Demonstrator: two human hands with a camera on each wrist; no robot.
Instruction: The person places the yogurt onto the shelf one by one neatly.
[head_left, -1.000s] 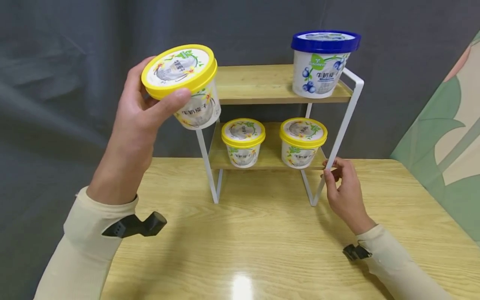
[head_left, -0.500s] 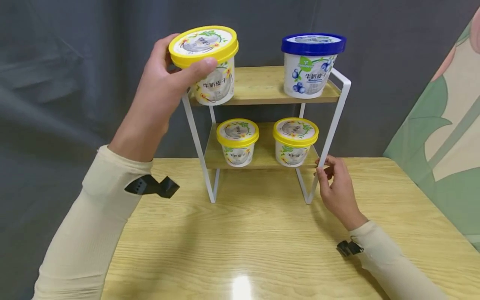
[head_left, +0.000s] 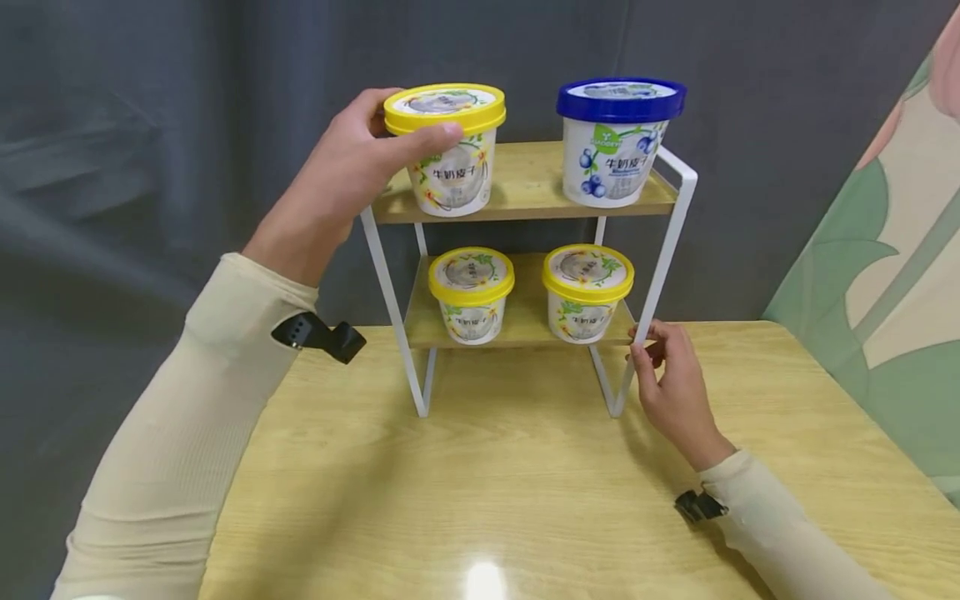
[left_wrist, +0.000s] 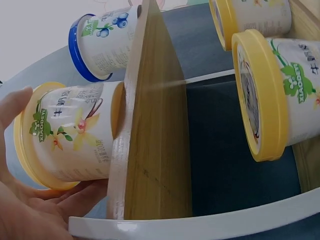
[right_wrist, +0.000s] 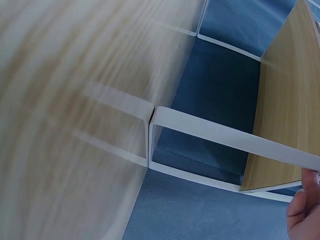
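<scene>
My left hand grips a yellow-lidded tub, thumb across the front below the lid. Upright, the tub stands at the left of the shelf rack's upper board; its base meets the board in the left wrist view. On that board's right sits a blue-lidded tub with blueberries printed on it. Two more yellow-lidded tubs, a left one and a right one, stand on the lower board. With thumb and fingers, my right hand pinches the rack's white right leg; some fingertips are hidden behind it.
The rack stands on a wood-grain table near its back edge. Behind hangs a dark grey cloth, and a leaf-patterned panel rises at the right. Each sleeve carries a black wrist device, left and right.
My left hand has moved the yellow-lidded tub rightward from beside the rack onto the upper board, and the tub has gone from tilted to upright. My right hand stays at the rack's leg.
</scene>
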